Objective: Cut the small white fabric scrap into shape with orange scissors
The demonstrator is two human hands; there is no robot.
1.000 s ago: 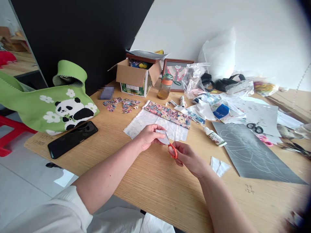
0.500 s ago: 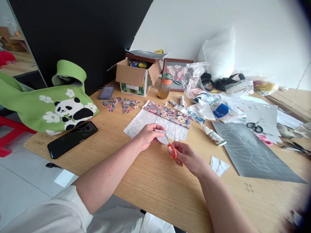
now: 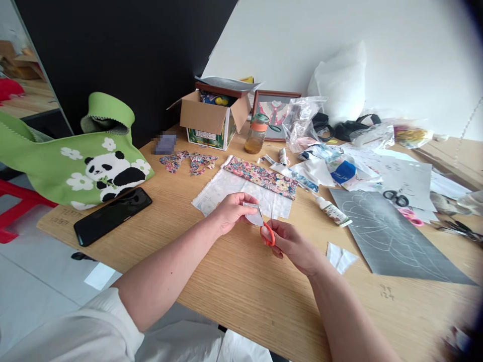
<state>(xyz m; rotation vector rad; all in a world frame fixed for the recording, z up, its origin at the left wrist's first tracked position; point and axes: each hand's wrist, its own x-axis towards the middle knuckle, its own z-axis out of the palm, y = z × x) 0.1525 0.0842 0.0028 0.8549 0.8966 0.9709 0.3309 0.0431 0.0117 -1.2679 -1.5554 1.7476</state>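
Observation:
Between the thumb and fingers of my left hand [image 3: 234,211] is a small white piece [image 3: 255,217]; whether it is paper or cloth I cannot tell. My right hand [image 3: 289,239] is closed round the orange handles of a pair of scissors [image 3: 268,234], their blades pointing up and left against the white piece. Beyond my hands lies a pale cloth [image 3: 211,195] with a frayed edge, and a folded floral fabric [image 3: 260,176] rests across its far side. A white cloth scrap [image 3: 340,257] lies right of my right hand.
A black phone [image 3: 113,216] and a green panda bag [image 3: 109,166] are at the left. Cut floral pieces [image 3: 203,164], an open carton [image 3: 211,118] and a glass bottle [image 3: 255,134] stand farther back. Right are a glue bottle [image 3: 333,211], a grey drawn sheet [image 3: 392,241] and black-handled scissors [image 3: 395,198].
The white piece has shifted and turned slightly in my left hand. The orange scissors' handles have opened a little wider; both arms stay in nearly the same place.

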